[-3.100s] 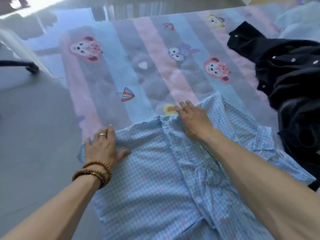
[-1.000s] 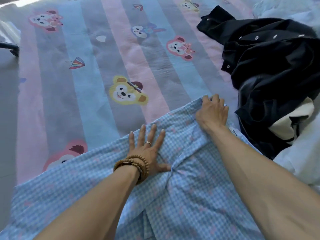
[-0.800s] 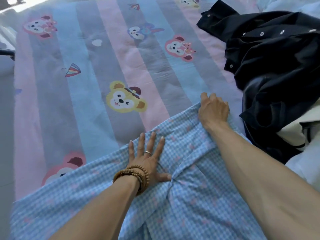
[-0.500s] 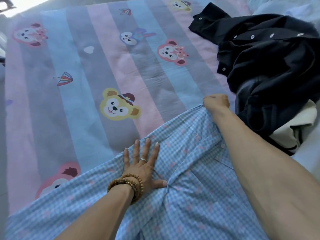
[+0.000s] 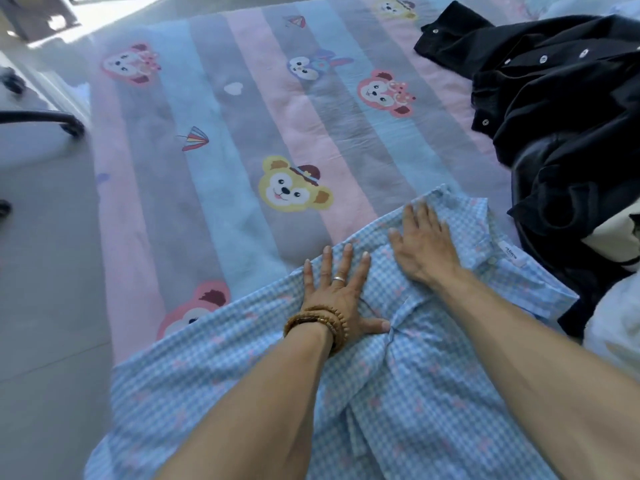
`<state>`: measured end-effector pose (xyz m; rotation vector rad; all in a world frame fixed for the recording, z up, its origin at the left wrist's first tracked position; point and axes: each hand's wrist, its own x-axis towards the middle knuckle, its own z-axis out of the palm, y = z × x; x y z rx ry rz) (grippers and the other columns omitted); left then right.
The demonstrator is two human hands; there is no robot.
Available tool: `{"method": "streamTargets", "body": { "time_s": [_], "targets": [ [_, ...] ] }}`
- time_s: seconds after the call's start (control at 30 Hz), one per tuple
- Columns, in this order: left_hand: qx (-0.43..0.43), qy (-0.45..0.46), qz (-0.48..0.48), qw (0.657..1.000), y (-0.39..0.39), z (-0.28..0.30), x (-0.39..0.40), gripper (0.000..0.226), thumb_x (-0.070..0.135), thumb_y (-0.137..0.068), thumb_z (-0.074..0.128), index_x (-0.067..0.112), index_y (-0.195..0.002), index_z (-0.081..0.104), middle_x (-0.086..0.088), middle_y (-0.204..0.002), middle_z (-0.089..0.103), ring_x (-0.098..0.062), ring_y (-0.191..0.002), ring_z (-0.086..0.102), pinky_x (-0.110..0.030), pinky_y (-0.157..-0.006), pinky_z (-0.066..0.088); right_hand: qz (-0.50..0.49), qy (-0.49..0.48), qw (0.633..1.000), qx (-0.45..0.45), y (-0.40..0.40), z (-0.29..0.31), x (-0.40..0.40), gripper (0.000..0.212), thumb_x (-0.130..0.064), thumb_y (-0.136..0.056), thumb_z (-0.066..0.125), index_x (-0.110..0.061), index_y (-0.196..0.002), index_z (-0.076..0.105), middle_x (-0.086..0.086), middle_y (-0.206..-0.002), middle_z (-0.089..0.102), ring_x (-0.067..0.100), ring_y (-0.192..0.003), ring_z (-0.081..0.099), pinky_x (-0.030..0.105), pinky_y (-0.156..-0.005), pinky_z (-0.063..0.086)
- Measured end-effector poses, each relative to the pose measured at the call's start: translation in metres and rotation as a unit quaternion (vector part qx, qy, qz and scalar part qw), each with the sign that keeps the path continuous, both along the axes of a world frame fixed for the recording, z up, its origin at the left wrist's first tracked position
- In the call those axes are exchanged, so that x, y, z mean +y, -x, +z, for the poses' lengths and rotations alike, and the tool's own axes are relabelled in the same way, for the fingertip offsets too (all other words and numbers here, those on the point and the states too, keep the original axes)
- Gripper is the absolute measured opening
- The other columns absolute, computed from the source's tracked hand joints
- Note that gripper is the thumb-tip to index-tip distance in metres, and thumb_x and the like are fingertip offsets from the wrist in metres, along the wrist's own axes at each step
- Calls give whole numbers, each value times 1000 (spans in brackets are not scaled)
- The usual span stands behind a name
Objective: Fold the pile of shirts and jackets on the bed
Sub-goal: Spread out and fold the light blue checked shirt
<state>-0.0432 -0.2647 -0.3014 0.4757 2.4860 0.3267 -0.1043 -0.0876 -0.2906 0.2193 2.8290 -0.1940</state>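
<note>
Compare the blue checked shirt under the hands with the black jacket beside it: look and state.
The blue checked shirt is pale with a fine check; the black jacket is plain dark with light snap buttons. The shirt is spread out, pressed by the left hand and right hand; the jacket lies crumpled and untouched. Both lie on the striped bedcover.

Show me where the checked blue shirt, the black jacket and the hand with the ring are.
checked blue shirt (image 5: 408, 403): head view, on its front fabric.
black jacket (image 5: 561, 109): head view, on its snap-studded upper part.
left hand (image 5: 337, 292): head view, on its back, by the ring.
</note>
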Motion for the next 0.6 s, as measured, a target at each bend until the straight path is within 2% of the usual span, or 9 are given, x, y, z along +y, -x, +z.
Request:
{"method": "streamTargets", "body": {
  "time_s": [0.07, 0.17, 0.23, 0.27, 0.37, 0.4, 0.47, 0.5, 0.6],
  "targets": [
    [46, 0, 2, 999, -13, 8, -18, 95, 79, -81, 35, 38, -149, -18, 10, -155, -31, -21, -141, -33, -54, -107, -26, 70, 36, 997, 5, -32, 3, -41, 68, -48, -99, 23, -12, -156, 13, 10, -164, 1, 25, -151, 1, 48, -120, 4],
    [126, 26, 61, 990, -68, 1, -99, 79, 72, -85, 12, 34, -153, -3, 6, -161, -13, -22, -147, -18, -56, -111, -19, 137, 16, 990, 20, -94, -4, -108, 84, -57, -84, 1, -15, -156, 14, 7, -164, 0, 26, -152, -1, 52, -118, -3],
    [182, 17, 151, 971, -103, -3, -160, 83, 69, -83, 19, 22, -152, 22, -3, -160, 17, -26, -147, 5, -56, -114, -3, 123, 11, 992, 21, -118, -10, -139, 87, -58, -82, -2, -16, -157, 9, 6, -164, -5, 26, -151, -7, 52, -117, -10],
    [191, 13, 205, 960, -115, -4, -193, 84, 68, -83, 25, 17, -150, 28, -5, -158, 25, -26, -145, 13, -56, -114, 3, 123, 16, 992, 17, -129, -10, -158, 87, -60, -82, 0, -16, -157, 7, 6, -164, -6, 27, -151, -8, 52, -116, -13],
    [124, -32, 325, 937, -117, 5, -253, 91, 69, -78, 50, 16, -148, 27, -6, -153, 27, -28, -138, 28, -51, -112, 24, 155, 31, 987, 23, -158, -16, -214, 83, -58, -86, 10, -14, -156, 14, 8, -164, 2, 29, -151, -1, 53, -114, -12],
    [120, -53, 339, 932, -112, 9, -261, 93, 68, -74, 60, 17, -145, 28, -5, -148, 30, -29, -132, 37, -48, -106, 34, 156, 33, 987, 13, -168, -18, -230, 80, -57, -88, 13, -14, -156, 17, 9, -163, 6, 29, -151, 2, 52, -115, -11],
    [100, -101, 362, 921, -105, 14, -271, 89, 60, -70, 73, 20, -138, 33, -1, -138, 33, -26, -118, 50, -41, -95, 43, 143, 43, 989, 15, -187, -18, -260, 77, -54, -90, 21, -12, -154, 25, 12, -162, 13, 31, -150, 9, 53, -116, -4],
    [79, -119, 373, 917, -106, 15, -278, 87, 57, -68, 77, 22, -135, 35, -1, -133, 35, -26, -114, 53, -39, -93, 44, 151, 47, 987, 18, -197, -18, -274, 77, -55, -90, 21, -12, -154, 23, 12, -162, 11, 30, -150, 5, 54, -116, -4],
    [-18, -158, 366, 917, -110, 13, -298, 86, 48, -65, 83, 30, -131, 33, -5, -115, 55, -26, -101, 59, -33, -86, 46, 210, 71, 975, -24, -217, -12, -299, 84, -61, -84, 5, -18, -157, 2, 2, -163, -12, 13, -144, -24, 52, -118, -10]
  ]
}}
